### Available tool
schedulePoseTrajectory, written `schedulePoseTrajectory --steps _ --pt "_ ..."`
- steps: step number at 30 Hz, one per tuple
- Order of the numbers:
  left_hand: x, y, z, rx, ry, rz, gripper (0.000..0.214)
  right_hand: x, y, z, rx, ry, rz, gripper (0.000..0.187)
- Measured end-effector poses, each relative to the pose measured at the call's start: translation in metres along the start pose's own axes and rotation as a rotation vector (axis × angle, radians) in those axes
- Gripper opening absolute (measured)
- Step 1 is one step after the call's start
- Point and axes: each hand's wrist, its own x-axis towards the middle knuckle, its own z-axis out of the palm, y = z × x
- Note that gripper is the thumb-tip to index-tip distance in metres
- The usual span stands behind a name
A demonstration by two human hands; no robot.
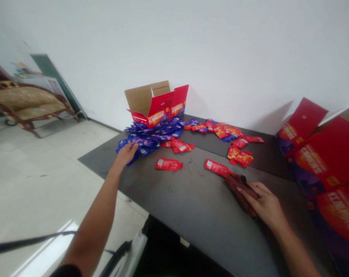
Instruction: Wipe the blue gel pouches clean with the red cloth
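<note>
My left hand (128, 153) reaches to the near edge of a heap of blue sachets (151, 137), its fingers closed on a sachet there. In my right hand (265, 202) is a folded brown cloth (240, 192), pressed near the tabletop. The cloth's tip meets the end of a red sachet (217, 167) lying flat. Another red sachet (167, 164) lies alone between my hands. Beside the blue heap is a small cluster of red sachets (178, 145).
An open red carton (155, 111) stands behind the blue heap. More red and orange sachets (224, 130) trail along the table's back. Stacked red and purple cartons (321, 161) line the right side of the dark table (186, 196). A carved sofa (24, 100) stands far left.
</note>
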Motion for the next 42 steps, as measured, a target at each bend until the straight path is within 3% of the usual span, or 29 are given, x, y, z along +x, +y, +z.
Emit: schedulePoseTrajectory --steps 8,16,21,24,26,29,33,38,42 --pt "-0.008 -0.002 0.003 0.093 0.011 0.12 0.048 -0.002 0.005 0.002 -0.009 -0.027 0.023 0.046" --pt "-0.029 0.001 0.001 0.095 0.158 0.143 0.049 -0.003 0.004 0.002 0.0 -0.041 0.06 0.046" --pt "-0.069 0.048 0.008 -0.043 0.258 0.189 0.053 -0.002 -0.011 -0.001 0.075 -0.064 0.041 0.042" --pt "-0.101 0.097 0.024 -0.233 0.169 0.247 0.053 0.0 -0.022 -0.003 0.098 -0.085 0.025 0.038" --pt "-0.121 0.134 0.039 -0.338 0.022 0.33 0.052 0.0 -0.028 -0.003 0.098 -0.108 0.007 0.034" --pt "-0.14 0.188 0.07 -0.414 -0.294 0.512 0.054 0.0 -0.034 0.0 0.095 -0.152 -0.022 0.029" --pt "-0.13 0.253 0.122 -0.284 -0.52 0.696 0.062 0.0 -0.039 0.006 0.092 -0.143 -0.071 0.026" --pt "-0.083 0.323 0.211 -0.023 -0.549 0.784 0.051 0.004 -0.041 0.016 0.083 -0.075 -0.148 0.024" --pt "-0.047 0.363 0.278 0.169 -0.522 0.781 0.028 0.006 -0.036 0.024 0.086 -0.064 -0.15 0.023"
